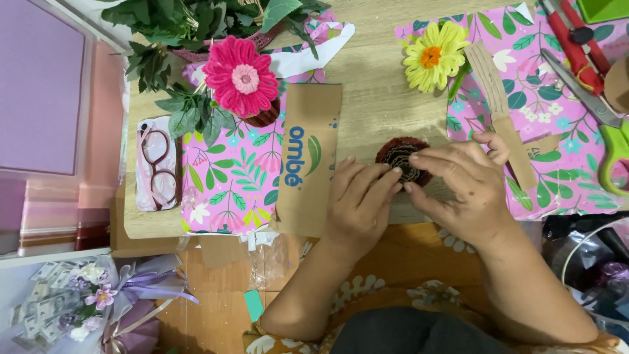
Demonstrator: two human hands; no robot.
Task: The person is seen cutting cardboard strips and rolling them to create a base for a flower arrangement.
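Both forearms come up from bottom of frame over an orange floral-print lap cloth.

L hand: fingers nearly straight, close together, tips pressed against left side of the small round coil of corrugated brown cardboard with dark red-brown outer rim. Not clenched; more a flat steadying touch than a grip.

R hand: fingers curled, thumb and forefinger pinched onto coil's right edge and top. Little finger lifted, near the long strip of corrugated brown cardboard, which lies diagonally just beside the hand (touching or not, can't tell).

Coil sits on the light wooden tabletop, between both hands, near table's front edge, partly hidden by fingertips.

Around:
- flat tan cardboard panel with blue and green print, just left of L hand, wrist edge at or over it.
- pink leaf-and-flower patterned wrapping paper sheet left of panel; a second such sheet under R hand side.
- pink fuzzy pipe-cleaner flower w/ green leaf sprigs, upper left.
- yellow fuzzy pipe-cleaner flower with orange centre, above coil, well apart.
- green-handled scissors and red-handled tool, far right.
- phone in pale case w/ dark-framed glasses on it, far left.
- lilac-ribboned bouquet of folded banknotes, bottom left, off table.
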